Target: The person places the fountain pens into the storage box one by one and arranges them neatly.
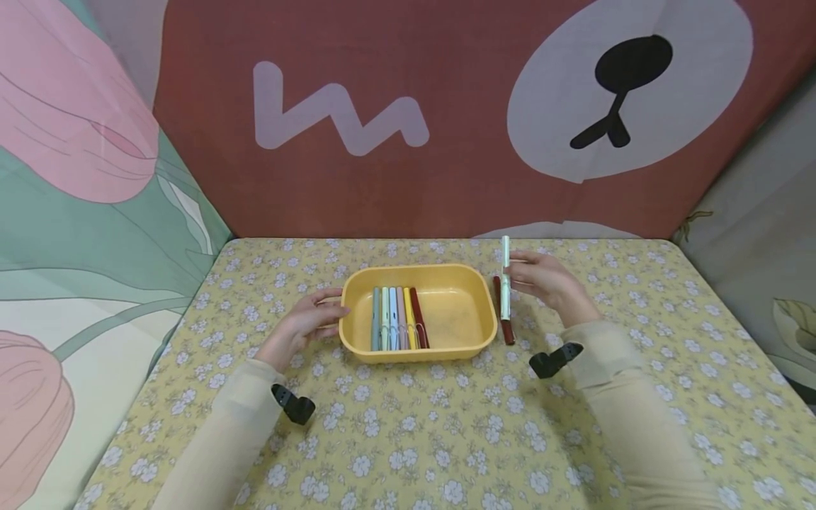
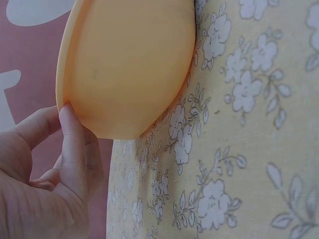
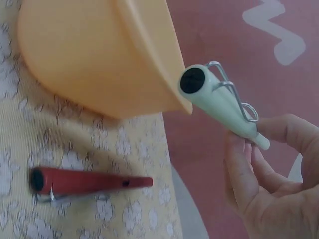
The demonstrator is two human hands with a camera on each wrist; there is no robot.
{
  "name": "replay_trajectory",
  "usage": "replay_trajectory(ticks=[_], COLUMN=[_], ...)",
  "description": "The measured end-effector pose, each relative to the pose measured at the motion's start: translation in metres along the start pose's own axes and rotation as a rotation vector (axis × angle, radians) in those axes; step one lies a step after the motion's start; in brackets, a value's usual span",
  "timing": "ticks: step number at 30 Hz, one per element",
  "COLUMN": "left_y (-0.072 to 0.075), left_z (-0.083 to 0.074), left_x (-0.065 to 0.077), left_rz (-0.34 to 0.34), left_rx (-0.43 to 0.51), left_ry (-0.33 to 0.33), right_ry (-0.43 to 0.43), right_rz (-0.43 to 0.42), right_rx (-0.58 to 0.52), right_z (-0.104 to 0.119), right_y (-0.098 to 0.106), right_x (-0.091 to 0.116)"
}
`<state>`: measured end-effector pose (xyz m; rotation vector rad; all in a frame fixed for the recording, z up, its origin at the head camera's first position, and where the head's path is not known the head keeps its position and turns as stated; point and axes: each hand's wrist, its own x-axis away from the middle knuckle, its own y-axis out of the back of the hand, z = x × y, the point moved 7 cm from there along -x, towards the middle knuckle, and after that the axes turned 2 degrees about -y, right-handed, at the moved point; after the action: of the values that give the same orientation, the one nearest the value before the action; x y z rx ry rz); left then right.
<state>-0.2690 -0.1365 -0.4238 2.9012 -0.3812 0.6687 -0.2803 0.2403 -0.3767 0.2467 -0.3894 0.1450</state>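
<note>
A yellow plastic tray (image 1: 459,354) stands on the table, with a row of several capped pens (image 1: 401,319) lying side by side in its left half. Its left rim is pinched between the thumb and fingers of my left hand (image 1: 307,319). Just past the right end of the tray, my right hand (image 1: 545,282) holds a pale green pen (image 3: 219,102) with a wire clip, raised off the table. Below that pen, a dark red pen (image 3: 84,181) lies on the cloth beside the tray, partly hidden from the head view.
A yellow cloth (image 1: 382,439) with white flowers covers the table. Behind it hangs a brown backdrop (image 1: 357,198) with a cartoon face, and a flower-print curtain (image 1: 95,241) borders the left side. A small black camera (image 1: 554,360) sits on each wrist.
</note>
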Motion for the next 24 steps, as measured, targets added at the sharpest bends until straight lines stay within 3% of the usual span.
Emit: replay_trajectory(ticks=[11, 24], left_y=[0.0, 0.0], left_z=[0.001, 0.0], left_x=[-0.001, 0.0], left_rz=[0.002, -0.005], left_rx=[0.006, -0.001], left_ry=[0.006, 0.001], right_ry=[0.01, 0.001], right_rz=[-0.007, 0.036], right_rx=[-0.073, -0.078], right_z=[0.011, 0.019], right_y=[-0.02, -0.057], right_x=[-0.003, -0.01])
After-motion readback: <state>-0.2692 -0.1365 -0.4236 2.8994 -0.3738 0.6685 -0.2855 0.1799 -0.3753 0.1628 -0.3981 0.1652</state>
